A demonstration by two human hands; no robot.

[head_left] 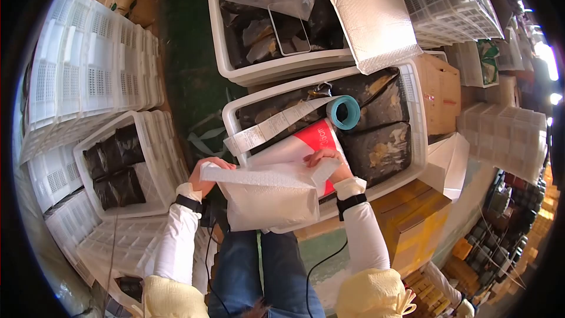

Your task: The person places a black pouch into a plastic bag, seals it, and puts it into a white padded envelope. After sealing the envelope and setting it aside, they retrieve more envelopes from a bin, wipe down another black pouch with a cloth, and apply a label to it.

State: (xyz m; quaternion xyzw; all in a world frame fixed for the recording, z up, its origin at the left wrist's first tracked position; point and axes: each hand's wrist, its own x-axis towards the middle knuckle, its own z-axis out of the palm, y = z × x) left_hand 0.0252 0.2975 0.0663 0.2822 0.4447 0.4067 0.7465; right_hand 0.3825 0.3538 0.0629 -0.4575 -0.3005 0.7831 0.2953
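Observation:
A white padded mailer (271, 203) hangs in front of me, with its flap edge folded along the top. My left hand (206, 175) is closed on the mailer's left corner, and part of its fingers is hidden behind the flap. At the opposite corner, my right hand (331, 162) has its fingers curled round the edge of the flap. Just beyond lies a white and red printed bag (315, 136). A roll of labels (344, 112), blue-green on the outside, rests beside it, with a printed label strip (276, 126) unrolled to the left.
Beneath these, a white crate (419, 118) holds black-wrapped packs (376, 150). Another crate (220, 41) behind it carries clear plastic and a padded mailer (371, 15). Stacked white crates (94, 65) stand left; a taped cardboard box (418, 224) sits right.

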